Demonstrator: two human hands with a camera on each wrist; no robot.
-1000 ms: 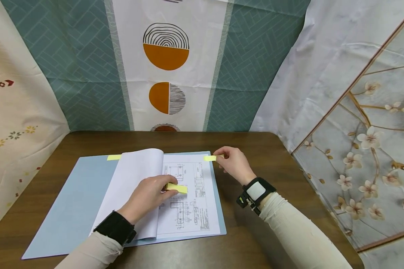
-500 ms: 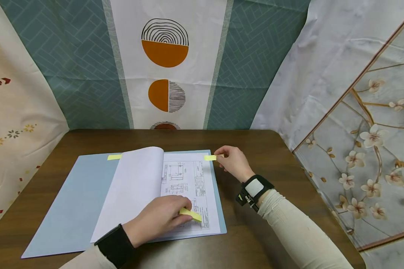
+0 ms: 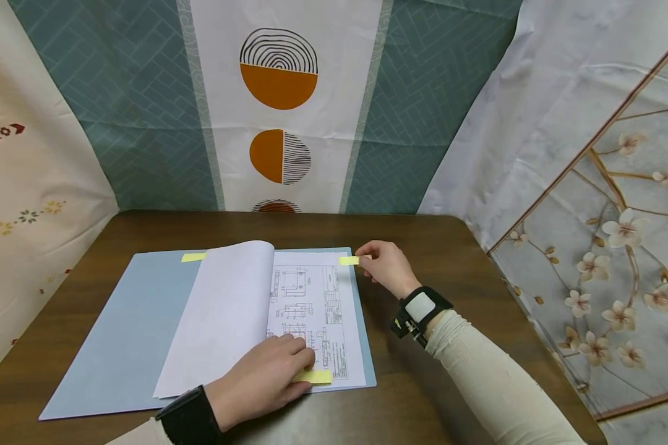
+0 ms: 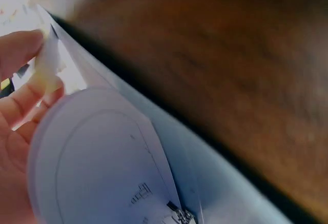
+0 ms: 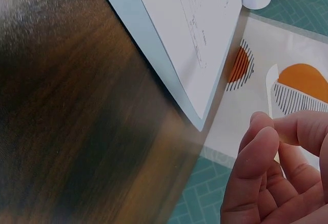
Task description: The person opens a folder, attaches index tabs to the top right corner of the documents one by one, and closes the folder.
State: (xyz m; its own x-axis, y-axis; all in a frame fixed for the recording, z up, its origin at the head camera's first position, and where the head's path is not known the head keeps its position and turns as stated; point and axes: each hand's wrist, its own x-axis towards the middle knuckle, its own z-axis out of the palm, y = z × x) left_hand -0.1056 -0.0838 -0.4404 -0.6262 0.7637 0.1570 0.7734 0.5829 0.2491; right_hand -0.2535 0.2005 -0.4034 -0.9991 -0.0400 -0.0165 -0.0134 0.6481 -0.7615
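A light blue folder (image 3: 111,334) lies spread on the table, with printed drawing sheets inside. The exposed sheet (image 3: 317,290) carries technical drawings, and a turned-over page (image 3: 222,309) curls up along the middle. Near that sheet's lower right corner, my left hand (image 3: 267,377) pinches a thin pad of yellow sticky notes (image 3: 318,377) between thumb and fingers. My right hand (image 3: 386,266), at the sheet's upper right corner, pinches a single yellow sticky note (image 3: 348,261) whose free end overlaps the page. The right wrist view shows that note (image 5: 271,85) edge-on, slightly curled, between thumb and forefinger.
Another yellow sticky note (image 3: 193,257) sticks out from the turned page's top edge, over the folder's left cover. The brown wooden table (image 3: 412,383) runs back to a patterned curtain (image 3: 289,154). A floral cloth (image 3: 607,278) hangs at the right.
My left hand has moved down and slightly right with the sticky note pad, from mid-page to the sheet's bottom edge. The right hand stays at the upper corner with its note.
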